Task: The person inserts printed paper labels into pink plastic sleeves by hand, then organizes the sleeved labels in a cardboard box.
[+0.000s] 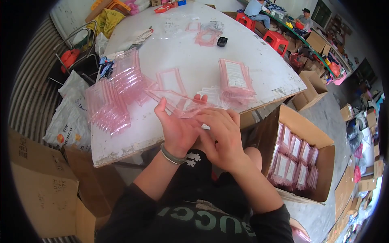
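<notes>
A clear plastic pouch with pink edges [172, 99] is held just above the table's near edge. My left hand [180, 127] lies palm up under it, thumb out to the side, with fingertips showing past its far side. My right hand [222, 131] curls over the pouch's right end, fingers bent down to the left palm; its fingertips are partly hidden. Beyond my hands lies another pink-edged pouch [171, 81]. Fanned stacks of such pouches [106, 103] are to the left. On the right stands a pile of pouches with white printed cards inside [235, 77].
The white table [133, 143] has a worn edge. An open cardboard box [316, 135] of filled pouches stands to my right. A black object [221, 41] and loose pouches [206, 37] lie farther back. Red stools [276, 40] and two people are at another table.
</notes>
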The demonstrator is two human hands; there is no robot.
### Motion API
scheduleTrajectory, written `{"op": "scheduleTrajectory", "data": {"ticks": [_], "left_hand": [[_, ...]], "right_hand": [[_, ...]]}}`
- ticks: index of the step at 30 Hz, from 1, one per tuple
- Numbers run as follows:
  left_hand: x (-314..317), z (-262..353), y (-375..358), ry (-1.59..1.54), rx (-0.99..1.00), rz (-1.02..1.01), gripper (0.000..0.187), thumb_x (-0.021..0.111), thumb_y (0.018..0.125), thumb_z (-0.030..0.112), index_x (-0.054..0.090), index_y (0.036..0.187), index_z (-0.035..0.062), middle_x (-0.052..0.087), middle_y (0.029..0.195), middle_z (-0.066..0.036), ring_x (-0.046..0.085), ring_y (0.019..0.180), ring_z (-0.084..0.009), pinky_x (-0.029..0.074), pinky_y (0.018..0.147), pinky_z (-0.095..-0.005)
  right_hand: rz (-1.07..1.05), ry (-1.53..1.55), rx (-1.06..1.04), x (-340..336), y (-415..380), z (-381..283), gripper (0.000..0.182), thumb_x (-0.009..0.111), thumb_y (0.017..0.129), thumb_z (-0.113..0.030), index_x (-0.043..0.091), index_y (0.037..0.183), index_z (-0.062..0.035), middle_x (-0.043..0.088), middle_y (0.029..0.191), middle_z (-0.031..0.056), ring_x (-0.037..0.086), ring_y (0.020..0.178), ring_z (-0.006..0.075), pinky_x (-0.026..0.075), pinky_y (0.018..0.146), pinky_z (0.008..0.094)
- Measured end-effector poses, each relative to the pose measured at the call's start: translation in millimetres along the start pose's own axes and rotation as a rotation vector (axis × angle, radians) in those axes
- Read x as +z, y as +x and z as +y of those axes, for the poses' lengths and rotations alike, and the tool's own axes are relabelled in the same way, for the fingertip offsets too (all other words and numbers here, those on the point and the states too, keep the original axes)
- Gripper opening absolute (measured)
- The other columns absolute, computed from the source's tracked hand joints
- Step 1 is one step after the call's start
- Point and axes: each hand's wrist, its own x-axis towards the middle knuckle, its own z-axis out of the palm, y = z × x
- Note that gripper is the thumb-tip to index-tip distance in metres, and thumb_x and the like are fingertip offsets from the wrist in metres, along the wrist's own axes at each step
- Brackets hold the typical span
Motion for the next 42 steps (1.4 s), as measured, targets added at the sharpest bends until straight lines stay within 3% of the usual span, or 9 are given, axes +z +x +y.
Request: {"op": "scheduleTrajectory", "data": {"ticks": [2,13,17,21,27,31,34,40,42], "left_hand": [[9.2,0.3,-2.5,0.063,0.039,0.136,0.08,0.042,0.092,0.065,0.046,0.136,-0.0011,0.054,0.127,-0.02,0.047,0.13,-0.0363,0.038,0.113,-0.053],[-8.6,12.4,-4.1,0.4,0.083,-0.049,0.079,0.036,0.094,0.065,0.041,0.144,0.0043,0.051,0.138,-0.015,0.046,0.135,-0.0349,0.038,0.113,-0.0524],[-25.5,5.7,-3.3,0.221,0.041,-0.116,0.083,0.037,0.094,0.066,0.035,0.15,0.004,0.051,0.14,-0.015,0.047,0.135,-0.0347,0.038,0.113,-0.0515],[-29.8,7.9,-7.9,0.464,0.078,-0.11,0.083,0.041,0.095,0.064,0.035,0.151,0.0026,0.053,0.138,-0.016,0.049,0.131,-0.0342,0.039,0.113,-0.0507],[-46.6,36.0,0.1,0.14,-0.004,-0.084,0.082,0.049,0.094,0.064,0.042,0.142,-0.002,0.058,0.129,-0.017,0.055,0.124,-0.0337,0.046,0.108,-0.0468],[-33.4,56.2,-4.1,0.015,-0.007,-0.055,0.083,0.053,0.091,0.068,0.053,0.128,-0.0065,0.063,0.122,-0.017,0.058,0.121,-0.032,0.049,0.105,-0.043],[-34.2,47.6,-4.9,0.084,-0.013,-0.008,0.086,0.054,0.089,0.071,0.055,0.125,-0.007,0.064,0.122,-0.017,0.059,0.119,-0.032,0.049,0.105,-0.0426],[-41.5,54.4,-9.2,0.057,-0.011,0.033,0.089,0.057,0.085,0.073,0.055,0.121,-0.0084,0.064,0.118,-0.017,0.059,0.117,-0.0326,0.048,0.105,-0.0442],[-36.1,53.3,-4.3,0.058,0.006,0.045,0.091,0.057,0.085,0.073,0.055,0.121,-0.0095,0.064,0.117,-0.018,0.059,0.116,-0.0333,0.048,0.105,-0.0445]], "right_hand": [[-0.121,-0.023,0.046,-3.7,-0.7,-10.6,0.058,0.077,0.073,-0.016,0.055,0.126,-0.0022,0.064,0.12,0.0148,0.059,0.113,0.0343,0.035,0.101,0.0544],[-0.547,0.207,0.283,-25.1,21.9,-7.9,0.086,0.082,0.075,-0.043,0.049,0.146,-0.0088,0.059,0.134,0.0165,0.046,0.137,0.0342,0.012,0.116,0.0581],[-0.396,0.109,0.131,-8.9,10.9,-13.2,0.091,0.082,0.075,-0.046,0.044,0.15,-0.0114,0.06,0.132,0.0172,0.044,0.14,0.033,0.005,0.117,0.0622],[-0.518,0.054,0.18,2.9,-0.5,-3.4,0.084,0.079,0.079,-0.046,0.046,0.15,-0.0162,0.059,0.137,0.0169,0.042,0.142,0.0294,0.003,0.117,0.0649],[-0.303,0.424,0.051,-4.7,-20.6,-6.4,0.059,0.08,0.079,-0.038,0.064,0.128,-0.0085,0.062,0.132,0.016,0.055,0.13,0.0307,0.021,0.115,0.0639],[-0.228,-0.054,0.291,-9.6,-49.9,42.7,0.053,0.077,0.082,-0.032,0.063,0.125,-0.0036,0.067,0.122,0.0145,0.059,0.121,0.0293,0.034,0.11,0.0509],[-0.262,-0.563,0.004,30.1,-60.1,66.1,0.03,0.071,0.082,-0.022,0.069,0.104,-0.0012,0.07,0.106,0.0146,0.065,0.103,0.0314,0.043,0.1,0.0497],[-0.545,-0.558,0.065,25.6,-46.7,75.9,0.007,0.061,0.079,-0.013,0.063,0.084,-0.0077,0.066,0.086,0.0091,0.065,0.088,0.0254,0.046,0.093,0.0468],[-0.384,-0.535,-0.012,26.1,-45.2,77.2,0.003,0.061,0.078,-0.011,0.06,0.08,-0.01,0.066,0.082,0.0073,0.065,0.085,0.0255,0.046,0.091,0.0471]]}}
